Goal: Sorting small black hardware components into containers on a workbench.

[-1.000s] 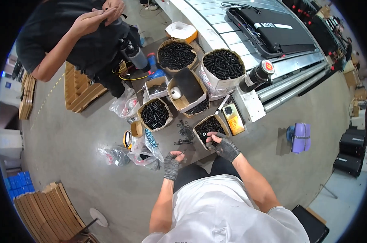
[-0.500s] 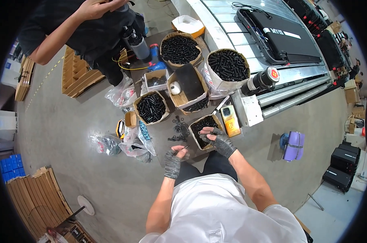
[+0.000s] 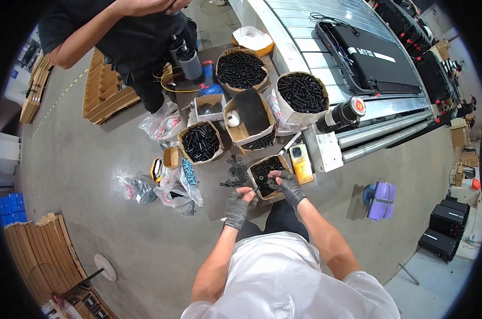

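My left hand (image 3: pixel 237 209), in a grey fingerless-style glove, pinches a thin dark bolt (image 3: pixel 256 189) at the near left edge of a small open carton (image 3: pixel 250 178). That carton holds many small black rings (image 3: pixel 262 169). Above its right side, my gloved right hand (image 3: pixel 290 190) has its fingertips pressed together; what they hold, if anything, is too small to make out. Several loose black bolts (image 3: pixel 230 184) lie on the table left of the carton, with dark rings (image 3: pixel 237 166) scattered just beyond them.
Cartons of black bolts (image 3: pixel 201 142) stand farther back on the table (image 3: pixel 215 198). A yellow-cased phone (image 3: pixel 301 164) lies right of the ring carton. Beyond is a roller conveyor (image 3: pixel 379 133) with a black case (image 3: pixel 374 56). A person (image 3: pixel 118 37) stands at the far left.
My left hand has moved right and slightly up with the bolt, reaching the carton's edge. My right hand has shifted a little, and the two hands are now closer together.
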Available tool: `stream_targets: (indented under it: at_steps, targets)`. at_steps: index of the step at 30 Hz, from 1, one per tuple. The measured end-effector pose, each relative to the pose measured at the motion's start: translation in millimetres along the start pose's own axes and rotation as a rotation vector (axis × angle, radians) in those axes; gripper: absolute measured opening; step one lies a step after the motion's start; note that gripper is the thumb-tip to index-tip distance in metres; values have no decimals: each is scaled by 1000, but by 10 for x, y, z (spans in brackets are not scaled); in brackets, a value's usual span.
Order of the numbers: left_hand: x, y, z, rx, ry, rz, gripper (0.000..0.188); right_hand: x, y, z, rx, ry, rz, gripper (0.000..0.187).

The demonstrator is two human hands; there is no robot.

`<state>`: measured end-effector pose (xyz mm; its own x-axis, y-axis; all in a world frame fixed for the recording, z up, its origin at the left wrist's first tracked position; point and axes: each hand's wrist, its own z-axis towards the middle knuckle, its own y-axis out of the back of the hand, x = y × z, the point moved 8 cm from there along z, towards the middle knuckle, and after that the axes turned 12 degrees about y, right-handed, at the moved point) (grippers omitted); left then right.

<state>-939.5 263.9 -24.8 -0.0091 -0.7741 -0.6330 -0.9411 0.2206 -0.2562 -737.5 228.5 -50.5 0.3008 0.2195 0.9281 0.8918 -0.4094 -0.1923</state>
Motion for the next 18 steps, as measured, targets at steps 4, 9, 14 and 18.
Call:
stream_targets:
  at_steps: [4, 9, 14, 18]
  targets:
    - [82, 50, -1, -19, 12, -5, 18, 177, -7, 74, 112, 221, -685, 23]
    - [15, 44, -74, -30, -44, -8, 17, 69, -2, -26, -35, -147, 277, 20]
    - [60, 160, -86, -52, -49, -28, 16, 123, -100, -87, -95, -175, 503, 21]
    - [106, 314, -121, -76, -48, -66, 16, 46, 115, 24, -19, 120, -115, 24]
